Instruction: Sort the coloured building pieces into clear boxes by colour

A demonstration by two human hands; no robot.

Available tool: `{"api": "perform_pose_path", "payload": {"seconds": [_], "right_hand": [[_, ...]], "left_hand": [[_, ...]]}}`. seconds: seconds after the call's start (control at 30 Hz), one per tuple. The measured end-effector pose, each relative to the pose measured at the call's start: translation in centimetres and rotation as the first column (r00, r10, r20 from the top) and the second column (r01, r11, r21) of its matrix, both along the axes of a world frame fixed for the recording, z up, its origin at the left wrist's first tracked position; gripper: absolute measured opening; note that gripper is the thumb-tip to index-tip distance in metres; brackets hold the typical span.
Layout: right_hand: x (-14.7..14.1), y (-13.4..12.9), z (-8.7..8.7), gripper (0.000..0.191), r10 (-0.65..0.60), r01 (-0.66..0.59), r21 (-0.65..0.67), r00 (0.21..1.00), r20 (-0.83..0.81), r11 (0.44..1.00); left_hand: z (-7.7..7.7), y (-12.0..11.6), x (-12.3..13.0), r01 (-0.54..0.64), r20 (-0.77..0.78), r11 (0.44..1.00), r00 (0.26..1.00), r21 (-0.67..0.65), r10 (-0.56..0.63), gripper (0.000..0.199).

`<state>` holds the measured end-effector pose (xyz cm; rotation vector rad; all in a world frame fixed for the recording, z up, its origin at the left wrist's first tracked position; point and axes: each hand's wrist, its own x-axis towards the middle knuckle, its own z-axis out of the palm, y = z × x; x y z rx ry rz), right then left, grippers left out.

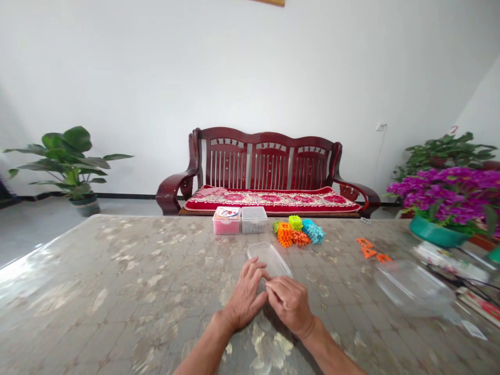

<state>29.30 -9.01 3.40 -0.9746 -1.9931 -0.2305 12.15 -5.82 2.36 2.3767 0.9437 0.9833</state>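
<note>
My left hand (246,296) is over the middle of the table, its fingers stretched out and the thumb apart from them. Beside it my right hand (292,303) has its fingers curled in, with the pinching tips against the left index finger. Whether anything small lies in that pinch is hidden. Just beyond both hands a clear plastic lid (270,256) rests flat, its near end partly covered by the fingers. Farther back stand a clear box with pink contents (226,221) and a clear box with grey contents (253,220). Right of them is a pile of orange, green and blue interlocking plastic pieces (300,233).
Loose orange pieces (367,248) and a clear plastic container (414,289) lie on the right of the patterned table (117,312). Purple flowers in a teal pot (437,234) stand at the right. A red wooden bench (269,156) is behind the table, a potted plant (74,161) at left.
</note>
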Motion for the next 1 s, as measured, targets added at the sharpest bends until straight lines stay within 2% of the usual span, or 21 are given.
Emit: {"api": "perform_pose_path", "payload": {"seconds": [0.23, 0.4, 0.57, 0.8, 1.0], "right_hand": [[-0.3, 0.1, -0.5, 0.021, -0.025, 0.025, -0.005, 1.000, -0.005, 1.000], [-0.6, 0.0, -0.4, 0.021, -0.044, 0.043, -0.023, 0.998, -0.038, 0.999], [-0.6, 0.0, -0.3, 0.023, -0.050, 0.048, -0.054, 0.998, -0.045, 0.997], [-0.4, -0.2, -0.1, 0.029, -0.068, 0.062, -0.084, 0.995, -0.070, 0.995], [-0.6, -0.1, 0.1, 0.030, -0.061, 0.053, -0.102, 0.995, -0.075, 0.993]], "left_hand": [[-1.5, 0.4, 0.0, -0.020, 0.127, 0.994, 0.991, -0.106, 0.033, 0.044], [-1.9, 0.4, -0.2, -0.002, 0.128, 0.998, 0.992, -0.056, 0.009, 0.051], [-2.0, 0.3, 0.0, -0.001, 0.066, 0.999, 0.998, -0.042, 0.004, 0.055], [-3.0, 0.7, -0.1, -0.010, 0.009, 1.000, 1.000, 0.016, 0.010, 0.048], [-2.7, 0.7, -0.1, -0.045, 0.035, 0.999, 0.998, 0.021, 0.045, 0.054]]}}
